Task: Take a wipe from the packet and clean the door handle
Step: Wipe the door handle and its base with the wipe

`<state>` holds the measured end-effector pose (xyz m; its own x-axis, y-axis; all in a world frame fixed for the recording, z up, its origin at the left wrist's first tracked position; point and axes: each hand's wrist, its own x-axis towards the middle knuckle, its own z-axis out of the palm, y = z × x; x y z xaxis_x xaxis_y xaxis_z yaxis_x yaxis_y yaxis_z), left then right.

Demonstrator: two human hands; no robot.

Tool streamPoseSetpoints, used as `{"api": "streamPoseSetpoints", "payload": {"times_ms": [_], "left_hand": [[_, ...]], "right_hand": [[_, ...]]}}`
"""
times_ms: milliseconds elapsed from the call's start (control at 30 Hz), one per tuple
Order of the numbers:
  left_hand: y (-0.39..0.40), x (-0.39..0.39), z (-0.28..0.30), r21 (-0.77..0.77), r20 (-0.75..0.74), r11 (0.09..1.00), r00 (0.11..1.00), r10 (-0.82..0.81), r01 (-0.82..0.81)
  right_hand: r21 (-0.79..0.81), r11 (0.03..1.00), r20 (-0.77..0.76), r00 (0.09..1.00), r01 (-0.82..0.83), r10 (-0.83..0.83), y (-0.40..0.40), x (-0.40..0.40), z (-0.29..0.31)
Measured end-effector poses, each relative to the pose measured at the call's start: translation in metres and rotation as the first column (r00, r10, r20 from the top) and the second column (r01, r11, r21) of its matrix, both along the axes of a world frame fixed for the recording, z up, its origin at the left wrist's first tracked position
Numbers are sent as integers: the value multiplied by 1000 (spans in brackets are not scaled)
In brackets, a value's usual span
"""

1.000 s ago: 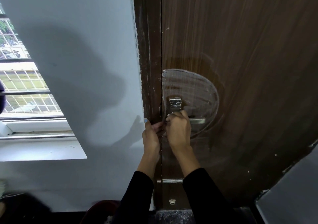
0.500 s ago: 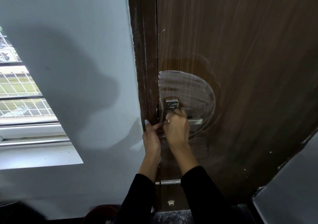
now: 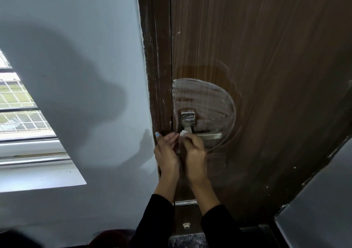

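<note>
A silver lever door handle (image 3: 210,135) sticks out to the right from its metal plate (image 3: 187,118) on the brown wooden door (image 3: 266,57). My right hand (image 3: 194,153) pinches a small white wipe (image 3: 183,133) against the handle's inner end, close to the plate. My left hand (image 3: 166,150) is raised beside it at the door's edge, fingers fairly straight, touching the area next to the wipe; what it holds, if anything, is hidden. The wipe packet is out of view.
A round smeared wet patch (image 3: 205,103) surrounds the handle on the door. The dark door frame (image 3: 155,76) runs beside a pale wall (image 3: 76,57). A barred window (image 3: 17,110) with a white sill (image 3: 38,175) is at the left. A grey surface (image 3: 320,200) stands at the lower right.
My right hand has dropped slightly, and the white wipe now shows above its fingers at the handle's base. The camera has shifted a little leftward and down.
</note>
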<state>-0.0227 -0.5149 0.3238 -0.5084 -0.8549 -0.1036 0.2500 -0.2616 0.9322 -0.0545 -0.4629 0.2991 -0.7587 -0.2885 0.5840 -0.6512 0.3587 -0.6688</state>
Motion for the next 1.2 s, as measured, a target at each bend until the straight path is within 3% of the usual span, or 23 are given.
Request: {"api": "streamPoseSetpoints", "payload": {"times_ms": [67, 133, 233, 300, 500, 700, 867, 967, 1033, 1100, 1167, 1200], "left_hand": [[3, -2, 1, -18, -9, 1000, 1000, 3, -3], [4, -4, 1, -31, -11, 999, 1000, -10, 10], [5, -6, 2, -55, -9, 998, 1000, -26, 25], [9, -8, 1, -79, -6, 997, 1000, -17, 17], [11, -9, -3, -166, -11, 986, 1000, 20, -21], [7, -11, 0, -230, 38, 973, 999, 18, -9], [11, -13, 3, -289, 40, 956, 997, 72, -57], [15, -15, 3, -370, 40, 926, 995, 94, -72], [17, -14, 1, -415, 48, 907, 993, 105, -76], [17, -14, -1, -425, 49, 903, 994, 95, -66], [15, -13, -2, -425, 61, 904, 994, 86, -53], [14, -13, -1, -427, 68, 903, 994, 82, -45]], "right_hand": [[50, 996, -30, 996, -77, 78, 5, -2, -6], [-27, 996, 37, 996, -83, 84, 14, -6, -10], [-177, 966, -36, 980, 188, -197, 25, -17, -7], [-274, 927, -14, 962, 257, -272, 24, -16, -1], [-263, 965, 94, 995, 9, 16, 2, -6, 0], [-412, 873, 70, 964, 262, -256, 19, -21, 3], [-414, 903, 194, 980, 117, -38, -1, -6, -9], [-366, 918, 133, 985, 150, -108, 11, -7, -9], [-462, 839, 197, 955, 289, -221, 19, -17, -6], [-585, 662, 447, 867, 468, -219, 18, -25, 2], [-650, 464, 713, 694, 602, 98, 9, -31, 7], [-642, 425, 762, 593, 638, 260, 2, -29, 11]]}}
